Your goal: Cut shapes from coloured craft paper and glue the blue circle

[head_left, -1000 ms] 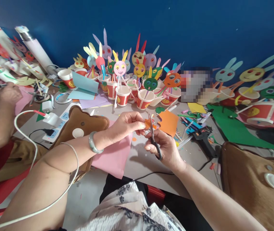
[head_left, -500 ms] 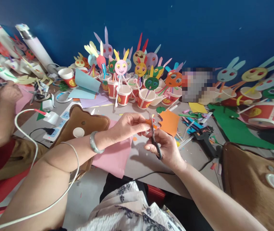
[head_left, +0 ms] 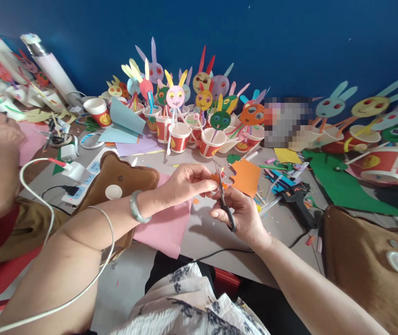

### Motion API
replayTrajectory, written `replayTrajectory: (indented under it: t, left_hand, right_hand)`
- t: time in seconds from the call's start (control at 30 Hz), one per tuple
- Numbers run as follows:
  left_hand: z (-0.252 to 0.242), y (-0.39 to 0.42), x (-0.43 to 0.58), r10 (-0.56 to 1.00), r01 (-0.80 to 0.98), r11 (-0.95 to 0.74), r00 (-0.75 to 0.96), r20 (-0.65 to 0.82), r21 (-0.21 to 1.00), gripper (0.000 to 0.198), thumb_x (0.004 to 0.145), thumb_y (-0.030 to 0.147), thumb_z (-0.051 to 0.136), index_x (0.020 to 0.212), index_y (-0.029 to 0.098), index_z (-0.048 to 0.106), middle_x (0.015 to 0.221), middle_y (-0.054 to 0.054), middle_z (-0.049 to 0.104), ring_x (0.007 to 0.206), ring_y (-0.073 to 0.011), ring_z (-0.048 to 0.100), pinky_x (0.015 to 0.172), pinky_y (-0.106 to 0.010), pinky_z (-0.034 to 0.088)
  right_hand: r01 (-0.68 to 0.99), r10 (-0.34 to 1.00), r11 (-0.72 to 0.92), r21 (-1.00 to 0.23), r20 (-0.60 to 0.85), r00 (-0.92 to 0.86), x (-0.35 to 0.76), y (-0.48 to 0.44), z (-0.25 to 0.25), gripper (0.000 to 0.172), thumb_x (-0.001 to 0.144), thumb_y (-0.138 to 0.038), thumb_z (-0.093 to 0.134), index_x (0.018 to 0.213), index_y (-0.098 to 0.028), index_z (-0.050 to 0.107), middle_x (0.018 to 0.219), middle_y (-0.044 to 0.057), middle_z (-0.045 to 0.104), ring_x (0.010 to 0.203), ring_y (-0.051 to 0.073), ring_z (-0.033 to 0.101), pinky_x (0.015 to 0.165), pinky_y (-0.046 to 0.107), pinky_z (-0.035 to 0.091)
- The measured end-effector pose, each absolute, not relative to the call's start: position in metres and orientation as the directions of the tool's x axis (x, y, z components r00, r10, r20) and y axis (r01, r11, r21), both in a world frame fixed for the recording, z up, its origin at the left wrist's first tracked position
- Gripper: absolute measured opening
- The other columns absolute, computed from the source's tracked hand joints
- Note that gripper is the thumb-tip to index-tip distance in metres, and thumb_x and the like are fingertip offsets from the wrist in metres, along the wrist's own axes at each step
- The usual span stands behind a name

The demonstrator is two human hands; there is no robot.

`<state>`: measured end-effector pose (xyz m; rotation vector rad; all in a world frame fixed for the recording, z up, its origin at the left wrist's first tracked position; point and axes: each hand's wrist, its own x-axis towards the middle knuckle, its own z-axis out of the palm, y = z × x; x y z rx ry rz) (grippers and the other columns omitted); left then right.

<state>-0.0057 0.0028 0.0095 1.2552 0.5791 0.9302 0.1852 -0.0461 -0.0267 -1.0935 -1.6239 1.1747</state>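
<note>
Between its thumb and fingers my left hand [head_left: 193,181] pinches a small piece of orange paper [head_left: 215,177]. My right hand [head_left: 242,211] is closed on black-handled scissors [head_left: 225,207], whose blades point up and away beside that orange piece. The fingers hide part of the paper, so its outline cannot be made out. Just past the right hand lies a larger orange sheet [head_left: 246,178] with a scalloped cut edge. Below my left wrist spreads a pink sheet [head_left: 165,223].
Paper cups [head_left: 180,137] with rabbit-faced figures line the back. At right are a black glue gun [head_left: 300,207], a green sheet [head_left: 341,186] and a brown cushion [head_left: 369,256]. A power strip [head_left: 83,184] and another cushion [head_left: 129,174] lie left. A co-worker's hand [head_left: 1,130] holds something dark.
My hands, the scissors and the orange piece stay almost where they were. At the far left the co-worker's hand has lifted and turned.
</note>
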Motion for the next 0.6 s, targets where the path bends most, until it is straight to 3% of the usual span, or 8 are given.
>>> replayTrajectory:
  t: [0.6]
  left_hand:
    - [0.0103,0.0027,-0.0089,0.854,-0.234,0.006,0.508,0.117,0.972,0.016,0.082,0.020,0.071,0.071,0.013,0.061,0.066,0.000,0.064,0.062,-0.0088,0.059,0.064,-0.024,0.050]
  right_hand:
    - [0.211,0.967,0.138,-0.968,0.087,-0.238,0.1848,-0.0475,-0.0265,0.058,0.064,-0.068,0.083,0.087,-0.020,0.060,0.061,0.001,0.066,0.051,0.014,0.056,0.050,0.027,0.043]
